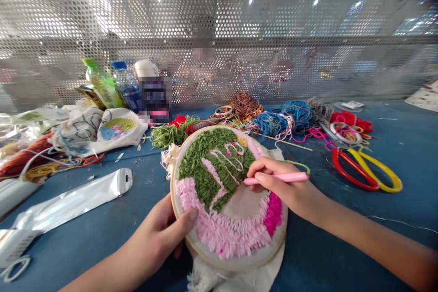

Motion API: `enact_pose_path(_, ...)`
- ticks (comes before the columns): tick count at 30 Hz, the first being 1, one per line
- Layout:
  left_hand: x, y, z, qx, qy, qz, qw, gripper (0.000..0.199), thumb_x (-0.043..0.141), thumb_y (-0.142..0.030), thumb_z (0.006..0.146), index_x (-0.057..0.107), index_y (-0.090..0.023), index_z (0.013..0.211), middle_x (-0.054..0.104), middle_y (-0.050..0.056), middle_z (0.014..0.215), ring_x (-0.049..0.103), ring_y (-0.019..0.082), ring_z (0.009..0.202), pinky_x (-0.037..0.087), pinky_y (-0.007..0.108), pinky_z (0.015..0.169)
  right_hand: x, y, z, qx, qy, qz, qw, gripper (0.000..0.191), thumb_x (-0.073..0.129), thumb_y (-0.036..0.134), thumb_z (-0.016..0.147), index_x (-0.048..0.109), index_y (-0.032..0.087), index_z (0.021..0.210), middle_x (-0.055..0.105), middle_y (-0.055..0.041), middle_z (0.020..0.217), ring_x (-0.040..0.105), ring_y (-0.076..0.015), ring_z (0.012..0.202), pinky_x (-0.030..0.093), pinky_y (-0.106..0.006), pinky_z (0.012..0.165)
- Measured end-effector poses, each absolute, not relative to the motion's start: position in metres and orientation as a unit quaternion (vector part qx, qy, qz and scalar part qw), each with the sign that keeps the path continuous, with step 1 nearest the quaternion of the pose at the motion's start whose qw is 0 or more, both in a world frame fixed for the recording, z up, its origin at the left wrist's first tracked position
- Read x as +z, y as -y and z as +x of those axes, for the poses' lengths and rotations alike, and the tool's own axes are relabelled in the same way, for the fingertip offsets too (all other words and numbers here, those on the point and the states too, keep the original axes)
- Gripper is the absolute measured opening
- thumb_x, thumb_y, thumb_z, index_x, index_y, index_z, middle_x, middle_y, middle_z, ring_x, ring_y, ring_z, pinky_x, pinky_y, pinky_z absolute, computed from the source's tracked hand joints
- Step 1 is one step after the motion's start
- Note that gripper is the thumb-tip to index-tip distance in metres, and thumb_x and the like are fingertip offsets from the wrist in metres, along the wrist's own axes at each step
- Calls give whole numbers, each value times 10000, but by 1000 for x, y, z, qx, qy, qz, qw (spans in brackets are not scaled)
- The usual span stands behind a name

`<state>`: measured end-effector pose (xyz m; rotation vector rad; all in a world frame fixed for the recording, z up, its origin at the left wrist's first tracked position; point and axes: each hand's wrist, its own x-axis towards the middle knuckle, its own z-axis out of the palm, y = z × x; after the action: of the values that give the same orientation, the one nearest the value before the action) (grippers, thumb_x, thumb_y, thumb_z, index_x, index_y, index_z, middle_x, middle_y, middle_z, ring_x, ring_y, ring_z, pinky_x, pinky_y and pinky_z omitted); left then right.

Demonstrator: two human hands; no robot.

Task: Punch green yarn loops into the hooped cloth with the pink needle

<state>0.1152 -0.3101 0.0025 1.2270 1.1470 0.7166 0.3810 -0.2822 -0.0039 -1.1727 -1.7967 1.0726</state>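
Nearest me, at lower left, my left hand is clamped on the rim of a round embroidery hoop, thumb pressed on the front, the other fingers mostly hidden behind. The hoop is in the middle, tilted up towards me above the blue table. I judge it light, with a stiff rim and springy cloth; the rim is the place to hold, since gripping the soft loops could crush them or pull them out.

Across the front run green yarn above and pale pink yarn below, with a bare cloth patch between.

My right hand has its thumb and fingers closed together on a slim pink tool, near its front end. It looks smooth, perhaps slippery, so a hold close to the tip should steady it. I cannot tell whether the tip touches the cloth.

Beyond, red-and-yellow scissors lie at right and a clear plastic pouch at left. Farther off are blue yarn, a green-capped bottle and a perforated screen.
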Motion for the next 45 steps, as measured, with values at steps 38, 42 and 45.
enact_pose_path(38,2,320,111,305,-493,562,590,346,706,-524,763,651,-189,698,575,1,581,450,120,503,405,195,424,-12,282,388,304,719,-448,436,228,454,247,929,599,198,760,634,-3,648,601,-135,591,445,-241,554)
enact_pose_path(42,6,326,111,328,-450,612,562,285,686,-485,779,695,-218,678,642,28,630,488,168,554,508,277,569,-14,287,375,154,822,-375,400,134,490,195,902,610,197,844,660,-23,724,597,-152,646,449,-284,619)
enact_pose_path(45,4,318,111,316,-465,601,568,345,685,-514,776,651,-201,636,594,11,582,454,139,517,452,230,489,-17,282,373,214,804,-389,396,142,488,215,905,616,194,848,662,-21,701,608,-153,630,457,-279,595)
